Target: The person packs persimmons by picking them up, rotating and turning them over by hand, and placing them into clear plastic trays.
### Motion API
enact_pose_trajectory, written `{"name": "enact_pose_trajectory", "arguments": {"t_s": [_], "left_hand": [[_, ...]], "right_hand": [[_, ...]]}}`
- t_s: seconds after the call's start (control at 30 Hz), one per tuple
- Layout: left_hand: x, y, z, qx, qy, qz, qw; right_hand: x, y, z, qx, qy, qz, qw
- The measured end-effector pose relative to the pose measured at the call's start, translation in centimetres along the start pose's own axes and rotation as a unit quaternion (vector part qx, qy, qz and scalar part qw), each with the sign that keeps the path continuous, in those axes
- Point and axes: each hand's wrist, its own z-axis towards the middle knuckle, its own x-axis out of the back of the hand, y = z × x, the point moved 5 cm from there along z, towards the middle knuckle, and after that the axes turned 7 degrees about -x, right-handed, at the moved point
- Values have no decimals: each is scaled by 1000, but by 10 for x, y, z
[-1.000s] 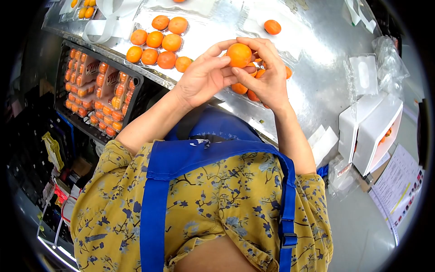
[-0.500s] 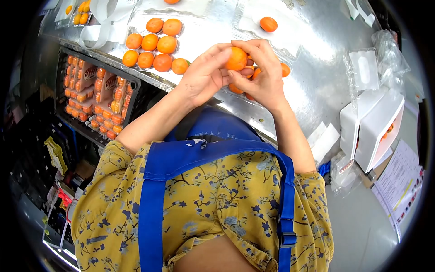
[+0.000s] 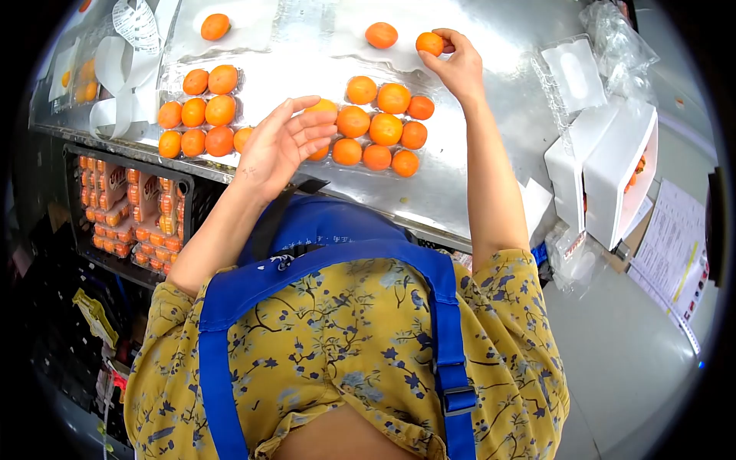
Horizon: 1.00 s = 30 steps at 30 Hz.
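Orange fruit [image 3: 429, 44] toward the counter's [image 3: 510, 84] far side, just right of a loose fruit [image 3: 381, 35]. Right hand [image 3: 460, 70]: arm stretched forward, grip pinching the fruit between thumb and fingers. Left hand [image 3: 277, 148]: forearm slanting inward, palm showing, grip spread, fingers pointing right at the fruit cluster's [image 3: 386, 129] left end; contact there unclear.

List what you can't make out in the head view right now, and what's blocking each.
All in the head view:
Held fruit: the side against the right hand, covered by its fingers.
Half-hidden fruit: lower part, behind the left hand.
White box: most of its contents, behind its walls.
Printed sheet: text too small to read.
Orange thing at top left: cut off by the upper edge.
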Motion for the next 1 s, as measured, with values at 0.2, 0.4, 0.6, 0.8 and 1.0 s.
{"name": "enact_pose_trajectory", "arguments": {"t_s": [0.2,0.4,0.6,0.8,1.0], "left_hand": [[0,0,4,-3,-7,18,1000],[6,4,3,-19,6,15,1000],[10,3,1,-24,21,20,999],[17,5,-5,-43,30,11,999],[22,3,-9,-51,23,9,998]], "right_hand": [[-16,12,8,20,-26,-94,995],[-6,-29,-24,121,-2,-55,991],[-33,-85,-67,186,-181,-79,963],[-57,-92,-68,195,-207,-158,946],[-44,-96,-59,155,-219,-89,959]]}}
